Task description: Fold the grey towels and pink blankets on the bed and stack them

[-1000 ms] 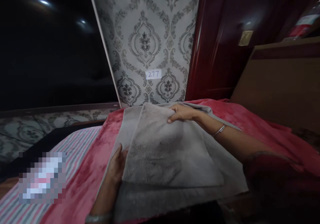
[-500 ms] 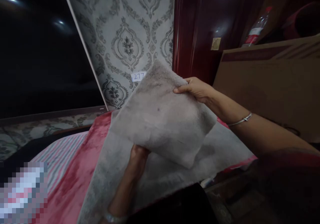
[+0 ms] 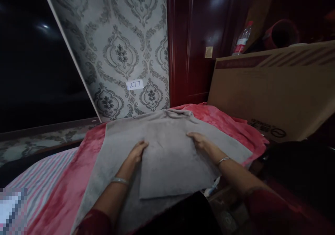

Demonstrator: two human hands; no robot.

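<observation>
Two hands flank a folded gray cloth (image 3: 167,158), which lies on a larger gray cloth (image 3: 112,161) spread over a pink blanket (image 3: 62,196). Beneath the edges of the fold, the undersides of both hands are partly hidden: the left hand (image 3: 138,152) meets the left edge and the right hand (image 3: 200,140) the right edge toward the far end. Fingertips of both touch the fold at its margins; whether they pinch its layers or merely rest there cannot be told. The near portion of the larger cloth is covered by a dark shape (image 3: 183,215) too dim to identify, and a small pale object (image 3: 211,188) at the near right corner of the fold is equally unclear. A pixelated patch obscures part of the striped fabric (image 3: 42,174) at near left. The screen (image 3: 39,71) is cut off at far left, and the lettering on the cardboard box (image 3: 261,95) at right is only partly legible. The folded cloth is roughly rectangular, flat and plush, with a straight near edge, a soft crease toward its far part, and a tone almost matching the layer below.
</observation>
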